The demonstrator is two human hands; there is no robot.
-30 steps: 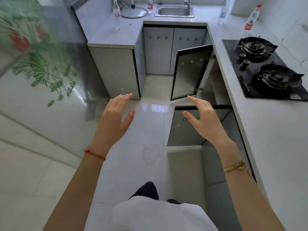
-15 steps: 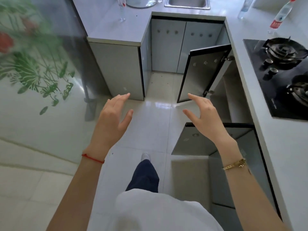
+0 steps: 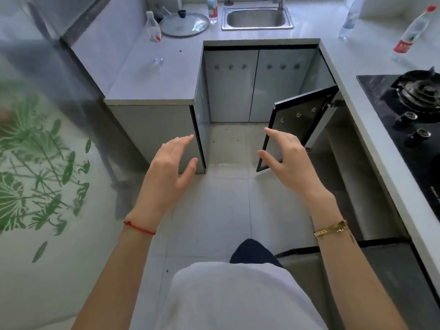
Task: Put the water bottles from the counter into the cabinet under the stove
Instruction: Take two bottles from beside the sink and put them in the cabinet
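Left hand (image 3: 170, 173) & right hand (image 3: 289, 160) spread, holding nothing, cabinet door (image 3: 295, 126) ajar beside right fingertips

U-shaped pale grey counter (image 3: 152, 75). On the left run, one clear water bottle (image 3: 153, 26), beside a glass pot lid (image 3: 184, 23). Near the sink (image 3: 257, 19), a red-labelled bottle (image 3: 212, 8). On the right run, a clear bottle (image 3: 350, 19), a red-capped bottle (image 3: 413, 32), then the black gas stove (image 3: 409, 115).
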